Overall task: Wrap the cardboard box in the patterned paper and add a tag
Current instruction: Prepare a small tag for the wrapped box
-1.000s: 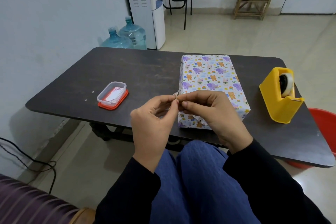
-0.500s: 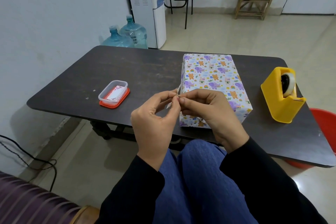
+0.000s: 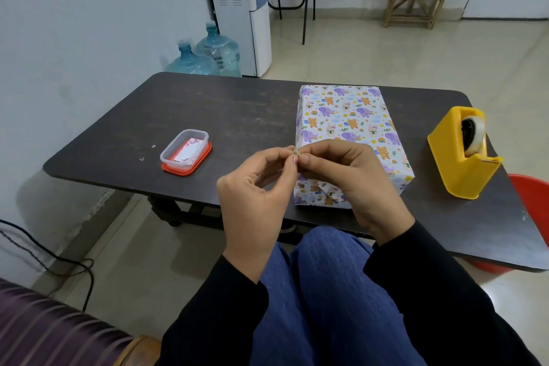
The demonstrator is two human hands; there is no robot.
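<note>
The wrapped box (image 3: 344, 125) sat on the counter (image 3: 237, 116), so we judged ourselves at the tag step. Our left hand (image 3: 255, 196) and right hand (image 3: 350, 175) met, both pinching a small piece (image 3: 295, 152) we could not identify. Next it would need fixing onto the paper.

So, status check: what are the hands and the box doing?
Left hand, right hand pinch one small piece together. Wrapped box lies on table. Nothing blocking.

I see my left hand (image 3: 255, 196) and right hand (image 3: 350, 181) pinching a tiny scrap (image 3: 295, 152) together at the wrapped box's (image 3: 347, 116) 6 o'clock; I can't tell what the scrap is. On the table (image 3: 237, 116), the tape dispenser (image 3: 457, 157) sits at the box's 3 o'clock and the clear tub (image 3: 185, 151) at 9.
</note>
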